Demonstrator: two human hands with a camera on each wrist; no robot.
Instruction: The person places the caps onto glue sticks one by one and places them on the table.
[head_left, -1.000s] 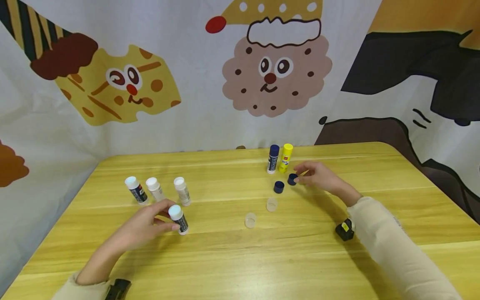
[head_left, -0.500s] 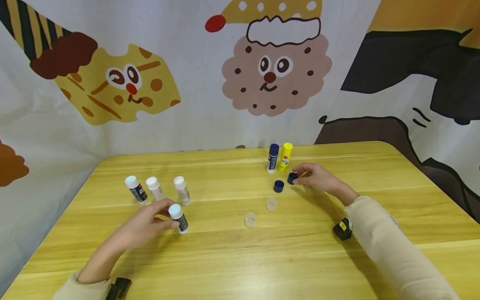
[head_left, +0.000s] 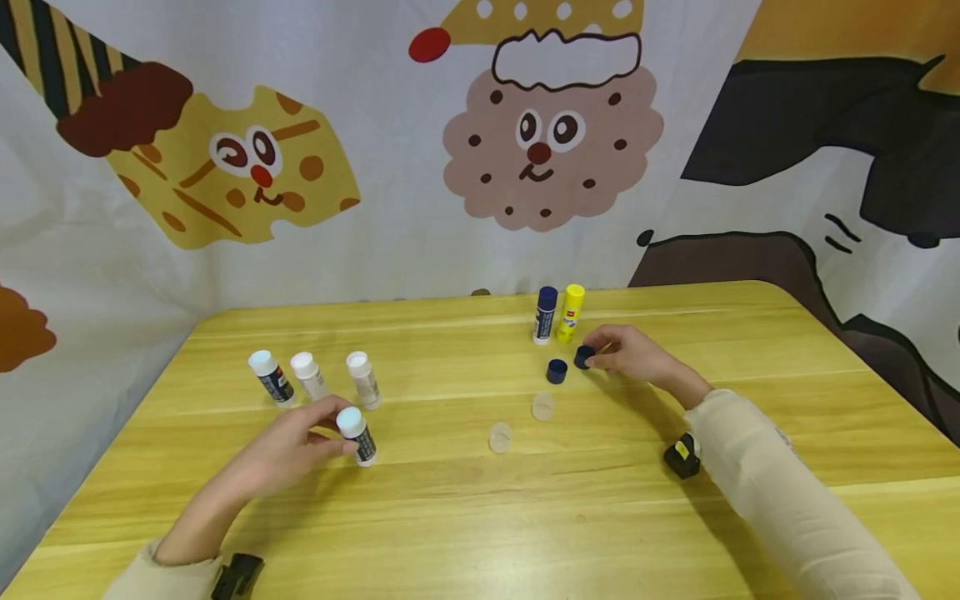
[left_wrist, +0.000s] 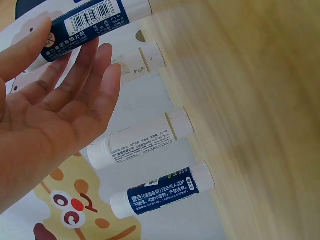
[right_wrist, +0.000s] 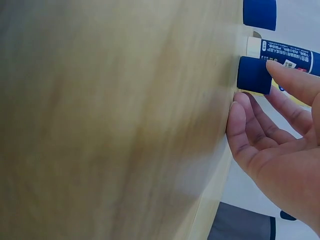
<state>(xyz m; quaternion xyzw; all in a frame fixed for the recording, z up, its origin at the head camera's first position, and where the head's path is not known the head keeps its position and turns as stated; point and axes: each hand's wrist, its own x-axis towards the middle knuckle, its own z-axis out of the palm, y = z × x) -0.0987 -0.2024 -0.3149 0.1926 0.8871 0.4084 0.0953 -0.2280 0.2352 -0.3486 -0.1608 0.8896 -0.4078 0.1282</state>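
Hands [head_left: 292, 443] [head_left: 632, 352] pinching 1 glue stick [head_left: 356, 433], 1 cap [head_left: 582, 357]

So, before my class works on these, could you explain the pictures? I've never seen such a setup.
There's no machine, just a person working bare-handed. The wide picture is taken from the person's head, looking forward and down; the two close ones are taken from the left and right wrists. The left hand holds a white-topped tube; the right hand pinches a blue cap. On the table are three more white-topped tubes, a second blue cap, two clear caps, a blue-capped tube and a yellow tube.
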